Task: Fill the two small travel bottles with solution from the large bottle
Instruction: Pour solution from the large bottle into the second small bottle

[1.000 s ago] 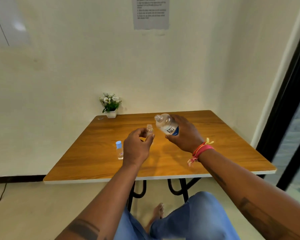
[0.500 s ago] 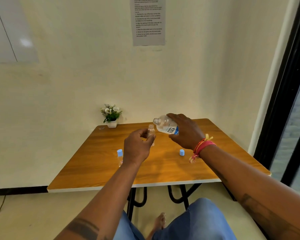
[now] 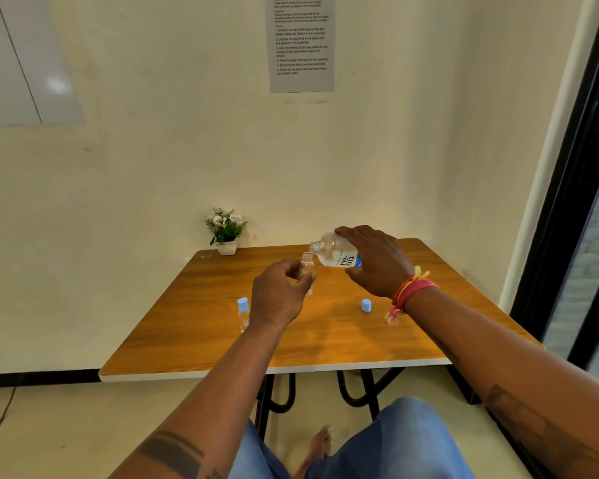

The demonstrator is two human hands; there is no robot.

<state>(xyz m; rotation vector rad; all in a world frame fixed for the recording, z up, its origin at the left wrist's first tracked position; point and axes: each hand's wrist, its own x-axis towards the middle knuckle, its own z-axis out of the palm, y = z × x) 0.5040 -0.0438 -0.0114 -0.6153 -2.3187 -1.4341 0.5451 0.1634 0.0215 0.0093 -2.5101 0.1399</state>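
Observation:
My left hand (image 3: 277, 295) holds a small clear travel bottle (image 3: 306, 266) upright above the wooden table (image 3: 325, 344), its neck uncapped. My right hand (image 3: 377, 261) grips the large clear solution bottle (image 3: 336, 254), tipped to the left with its open mouth just above the small bottle's neck. A second small travel bottle (image 3: 243, 314) with a blue cap stands on the table left of my left wrist. A loose blue cap (image 3: 366, 305) sits on the table below my right wrist.
A small potted plant (image 3: 226, 229) stands at the table's far left corner against the wall. A printed sheet (image 3: 301, 43) hangs on the wall. My knees and a bare foot (image 3: 320, 444) show under the table's near edge.
My right hand has tipped the large bottle further over and brought its mouth closer above the small bottle. The camera view has lifted, so the blue cap came into sight.

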